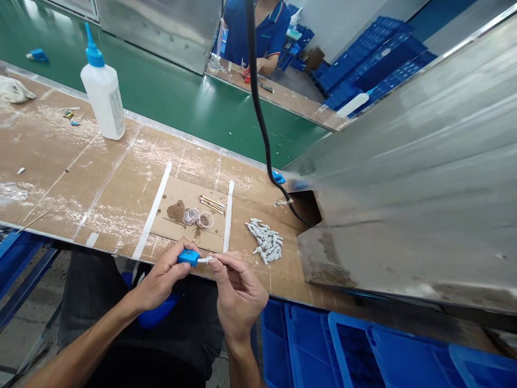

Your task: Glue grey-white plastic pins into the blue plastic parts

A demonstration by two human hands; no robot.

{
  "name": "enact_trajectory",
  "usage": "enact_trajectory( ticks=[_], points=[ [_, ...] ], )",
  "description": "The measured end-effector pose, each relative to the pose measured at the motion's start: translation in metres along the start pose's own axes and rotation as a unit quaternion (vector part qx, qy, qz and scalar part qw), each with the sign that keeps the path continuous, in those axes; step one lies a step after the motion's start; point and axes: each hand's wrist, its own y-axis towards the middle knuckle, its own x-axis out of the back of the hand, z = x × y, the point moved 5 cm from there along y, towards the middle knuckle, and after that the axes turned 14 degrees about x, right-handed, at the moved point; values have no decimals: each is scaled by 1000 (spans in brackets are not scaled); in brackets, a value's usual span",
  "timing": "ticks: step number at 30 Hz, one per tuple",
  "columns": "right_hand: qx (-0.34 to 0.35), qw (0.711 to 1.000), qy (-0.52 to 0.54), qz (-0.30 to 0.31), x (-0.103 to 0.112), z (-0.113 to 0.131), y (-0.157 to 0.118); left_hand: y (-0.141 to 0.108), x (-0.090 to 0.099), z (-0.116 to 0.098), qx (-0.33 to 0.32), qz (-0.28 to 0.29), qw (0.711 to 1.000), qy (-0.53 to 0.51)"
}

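Observation:
Near the table's front edge, my left hand (163, 275) is closed on a small blue block (188, 257). A short white piece (204, 260) sticks out from the block's right end. The thumb and fingers of my right hand (238, 291) pinch the outer end of that white piece. Just beyond my hands lies a cardboard sheet (172, 191) with dark stains. Two small clear cups (205, 220) and several cotton swabs (212, 203) rest on it. To the right of the sheet is a pile of small grey-white parts (265, 241).
A white bottle with a blue nozzle (104, 99) stands at the back left. A black cable (258, 108) hangs down before a metal housing (404, 188) on the right. Blue crates (307, 345) sit below the table. Another person (262, 32) works across the green belt (173, 97).

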Motion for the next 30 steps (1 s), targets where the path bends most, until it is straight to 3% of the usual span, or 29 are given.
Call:
enact_trajectory(
  ticks=[6, 10, 16, 22, 25, 30],
  points=[
    [20, 1000, -12, -2, -6, -5, -6, -1, 0, 3, 3, -2, 1000, 0],
    [37, 999, -14, 2, -6, -4, -13, -5, 2, -1, -40, -36, 996, 69],
    [60, 993, -22, 101, 0, 12, -15, -21, 3, -10, -153, -68, 950, 262],
    [84, 987, 7, 140, 7, 29, -14, -33, -4, -15, -220, -43, 917, 329],
    [96, 985, 35, 142, 8, 33, -15, -36, -8, -19, -228, -24, 919, 320],
    [112, 984, 64, 124, 10, 36, -10, -37, -8, -23, -198, -34, 952, 231]
  ],
)
